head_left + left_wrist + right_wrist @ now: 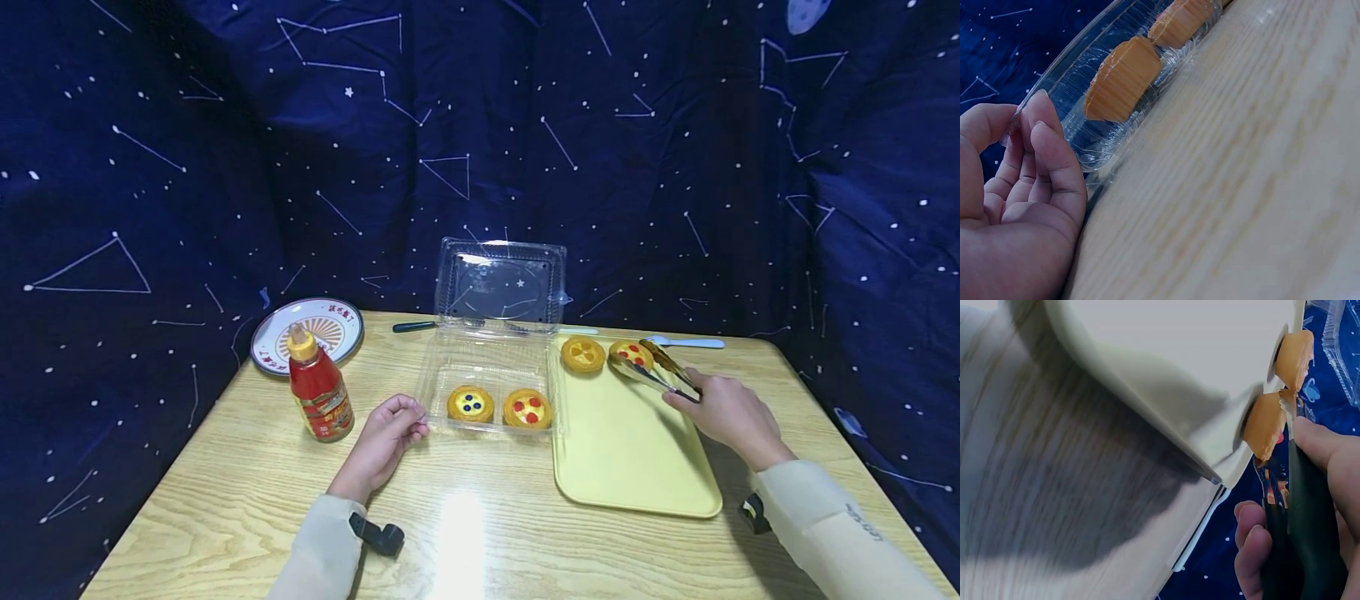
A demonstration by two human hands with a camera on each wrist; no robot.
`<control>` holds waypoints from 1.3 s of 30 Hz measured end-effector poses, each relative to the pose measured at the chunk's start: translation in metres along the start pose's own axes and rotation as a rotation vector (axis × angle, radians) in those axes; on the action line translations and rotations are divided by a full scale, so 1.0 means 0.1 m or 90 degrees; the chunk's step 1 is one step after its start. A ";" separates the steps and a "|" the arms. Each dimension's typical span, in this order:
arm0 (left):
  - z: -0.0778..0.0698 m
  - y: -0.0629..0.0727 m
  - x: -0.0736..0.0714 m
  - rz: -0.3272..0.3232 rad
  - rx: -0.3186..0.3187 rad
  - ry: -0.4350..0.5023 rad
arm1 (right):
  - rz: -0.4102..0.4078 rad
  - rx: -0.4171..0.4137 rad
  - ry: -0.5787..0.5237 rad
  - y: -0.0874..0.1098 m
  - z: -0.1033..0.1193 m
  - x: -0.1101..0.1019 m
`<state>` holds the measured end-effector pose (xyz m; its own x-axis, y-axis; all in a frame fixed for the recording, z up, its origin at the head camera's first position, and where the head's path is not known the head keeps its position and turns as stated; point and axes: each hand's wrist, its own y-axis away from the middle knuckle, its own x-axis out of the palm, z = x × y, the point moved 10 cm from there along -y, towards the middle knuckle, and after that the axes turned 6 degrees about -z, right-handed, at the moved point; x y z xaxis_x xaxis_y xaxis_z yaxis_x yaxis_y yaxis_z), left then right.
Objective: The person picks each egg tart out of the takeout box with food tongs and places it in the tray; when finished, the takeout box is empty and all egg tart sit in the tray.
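Note:
My left hand pinches the near left corner of a clear plastic clamshell box, thumb and fingertips on its rim. The box's lid stands up at the back. Inside, along the front, sit a tart with blue dots and a tart with red dots. My right hand holds metal food tongs by their dark handles. The tongs' tips straddle another red-dotted tart at the back of the yellow tray. A tart with orange-yellow topping lies to its left.
A red sauce bottle with a yellow cap stands left of my left hand, before a patterned plate. Behind the box lies a dark-handled utensil. A pale blue fork lies behind the tray. Dark starry cloth hangs behind the table.

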<state>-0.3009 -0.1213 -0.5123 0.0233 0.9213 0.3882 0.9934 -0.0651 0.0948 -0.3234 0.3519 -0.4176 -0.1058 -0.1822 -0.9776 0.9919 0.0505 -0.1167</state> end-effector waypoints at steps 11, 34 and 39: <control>0.00 0.00 0.01 0.004 0.000 0.005 | -0.043 -0.004 -0.017 0.08 0.08 -0.20; 0.01 -0.01 0.01 0.004 0.002 0.003 | -0.113 -0.114 -0.060 0.23 0.86 -0.48; 0.01 -0.01 0.00 0.006 0.003 0.003 | -0.107 -0.153 -0.068 0.24 1.08 -0.44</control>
<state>-0.3018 -0.1209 -0.5129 0.0328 0.9188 0.3933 0.9935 -0.0728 0.0873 -0.2876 0.2551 -0.3587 -0.2461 -0.3089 -0.9187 0.9148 0.2393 -0.3255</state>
